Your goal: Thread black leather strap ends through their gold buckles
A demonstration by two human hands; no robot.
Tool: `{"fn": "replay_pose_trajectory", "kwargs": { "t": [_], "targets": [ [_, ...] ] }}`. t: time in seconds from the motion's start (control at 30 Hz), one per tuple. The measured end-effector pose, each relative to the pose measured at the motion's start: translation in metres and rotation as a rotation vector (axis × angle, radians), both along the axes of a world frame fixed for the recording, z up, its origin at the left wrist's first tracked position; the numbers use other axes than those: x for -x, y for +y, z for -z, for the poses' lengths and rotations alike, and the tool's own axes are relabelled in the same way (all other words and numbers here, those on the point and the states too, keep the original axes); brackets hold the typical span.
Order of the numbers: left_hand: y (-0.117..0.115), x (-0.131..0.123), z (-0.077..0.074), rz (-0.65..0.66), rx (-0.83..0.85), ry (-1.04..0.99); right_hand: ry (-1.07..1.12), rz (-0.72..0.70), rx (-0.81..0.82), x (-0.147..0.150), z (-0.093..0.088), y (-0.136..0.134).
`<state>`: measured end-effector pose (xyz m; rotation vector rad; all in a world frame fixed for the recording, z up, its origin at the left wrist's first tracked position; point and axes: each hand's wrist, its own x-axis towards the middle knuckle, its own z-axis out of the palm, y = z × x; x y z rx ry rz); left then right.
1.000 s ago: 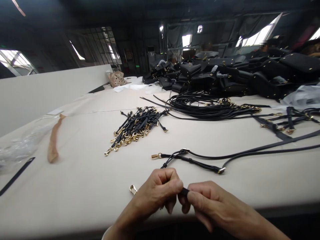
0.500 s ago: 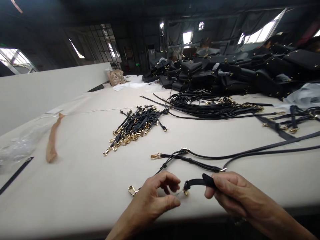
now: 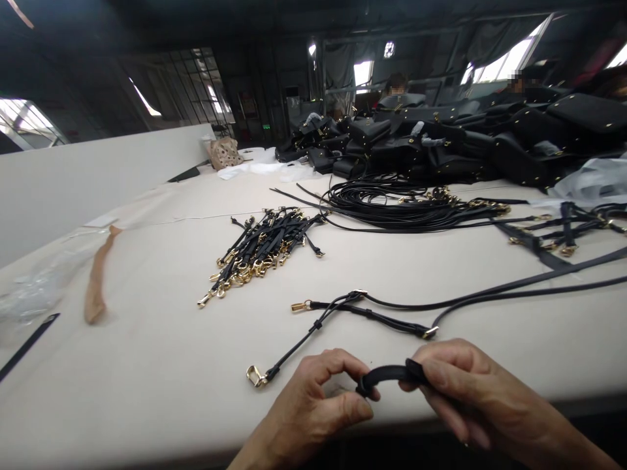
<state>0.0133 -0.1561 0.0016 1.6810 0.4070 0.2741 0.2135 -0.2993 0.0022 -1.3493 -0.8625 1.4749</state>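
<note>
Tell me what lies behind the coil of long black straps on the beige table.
Behind the coil of long black straps sits a heap of black leather handbags with gold studs; white plastic wrapping lies to its left. The heap hides the table behind it.

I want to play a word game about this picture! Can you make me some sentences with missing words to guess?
1. Both hands, the left hand and the right hand, hold a short ____ strap.
2. The clips on the pile of small straps are ____ in colour.
3. The black bags are stacked at the ____ side of the table.

Missing words: black; gold; far
</note>
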Motion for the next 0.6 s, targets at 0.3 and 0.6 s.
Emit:
{"fn": "replay_pose_trajectory", "kwargs": {
  "t": [0.3, 0.6],
  "targets": [
    [0.011, 0.004, 0.017, -0.093, -0.307, -0.088, -0.506, -0.075, 0.102, 0.000, 0.002, 0.002],
    [0.002, -0.011, 0.028, -0.093, -0.728, -0.256, -0.502, -0.056, 0.102, 0.024, 0.005, 0.018]
  ]
}}
